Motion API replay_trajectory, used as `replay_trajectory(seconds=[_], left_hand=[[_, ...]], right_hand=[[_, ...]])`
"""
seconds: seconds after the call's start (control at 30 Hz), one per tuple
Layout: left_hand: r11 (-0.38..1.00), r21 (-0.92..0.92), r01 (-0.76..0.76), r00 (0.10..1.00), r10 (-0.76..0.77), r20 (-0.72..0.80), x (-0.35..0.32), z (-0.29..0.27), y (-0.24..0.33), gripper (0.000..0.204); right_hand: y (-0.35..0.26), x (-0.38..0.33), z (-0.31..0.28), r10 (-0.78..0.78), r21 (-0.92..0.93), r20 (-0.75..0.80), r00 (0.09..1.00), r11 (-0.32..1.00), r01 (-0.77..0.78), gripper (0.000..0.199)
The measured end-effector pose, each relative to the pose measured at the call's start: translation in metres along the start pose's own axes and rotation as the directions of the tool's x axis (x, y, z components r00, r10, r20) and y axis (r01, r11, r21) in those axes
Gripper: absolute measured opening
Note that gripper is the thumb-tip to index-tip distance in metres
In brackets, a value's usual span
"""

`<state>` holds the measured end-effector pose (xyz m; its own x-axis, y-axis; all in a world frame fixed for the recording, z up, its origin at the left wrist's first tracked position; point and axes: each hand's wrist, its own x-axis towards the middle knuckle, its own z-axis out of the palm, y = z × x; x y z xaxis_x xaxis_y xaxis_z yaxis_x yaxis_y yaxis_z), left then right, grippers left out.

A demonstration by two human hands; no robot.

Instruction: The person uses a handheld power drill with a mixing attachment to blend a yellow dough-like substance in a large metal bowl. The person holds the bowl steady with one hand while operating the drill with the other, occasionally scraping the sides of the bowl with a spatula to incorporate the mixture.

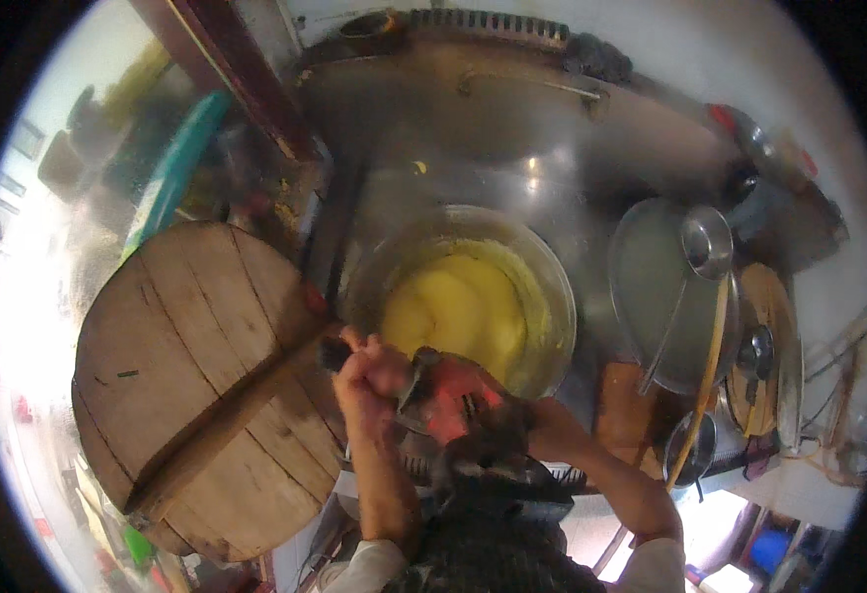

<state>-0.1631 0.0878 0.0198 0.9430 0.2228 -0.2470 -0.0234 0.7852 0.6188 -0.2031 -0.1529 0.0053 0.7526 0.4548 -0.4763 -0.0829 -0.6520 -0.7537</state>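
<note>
A red and black handheld power tool is over the near rim of a large round metal pot. Thick, smooth yellow mash or batter lies in swirled mounds inside the pot. My left hand is closed around the tool's side handle, whose dark end sticks out to the left. At the tool's rear right, my right hand grips it, its fingers mostly hidden behind the body. Whatever the tool drives is out of sight below it.
A round wooden lid with a crossbar sits left of the pot. On the right stands a wide metal basin with a ladle across it, near a small pan. A metal backsplash rises behind.
</note>
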Motion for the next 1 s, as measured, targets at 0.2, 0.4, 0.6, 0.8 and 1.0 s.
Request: replay_trajectory(seconds=[0.2, 0.4, 0.6, 0.8, 1.0], left_hand=[[0.991, -0.111, 0.078, 0.986, -0.060, 0.157, 0.033, -0.027, -0.060, 0.019], [0.943, -0.327, 0.060, 0.995, -0.032, 0.092, 0.011, -0.024, -0.031, 0.016], [0.951, -0.306, 0.051, 0.990, -0.088, -0.108, -0.028, 0.007, 0.033, 0.015], [0.991, -0.126, 0.047, 0.995, -0.035, 0.096, 0.010, -0.018, 0.006, 0.016], [0.963, -0.263, 0.064, 0.962, 0.010, 0.271, 0.043, -0.030, -0.072, 0.016]], right_hand=[[0.016, 0.014, -0.008, 0.119, 0.077, -0.168, 0.979, 0.991, -0.107, 0.037], [-0.016, -0.017, -0.028, 0.190, -0.448, -0.083, 0.978, 0.869, -0.207, 0.038], [-0.078, -0.058, -0.031, 0.086, -0.379, 0.165, 0.983, 0.925, -0.018, 0.038], [-0.019, 0.004, 0.001, 0.122, -0.118, 0.048, 0.991, 0.986, -0.115, 0.040], [0.068, 0.029, -0.008, 0.054, -0.266, -0.220, 0.974, 0.957, -0.113, 0.036]])
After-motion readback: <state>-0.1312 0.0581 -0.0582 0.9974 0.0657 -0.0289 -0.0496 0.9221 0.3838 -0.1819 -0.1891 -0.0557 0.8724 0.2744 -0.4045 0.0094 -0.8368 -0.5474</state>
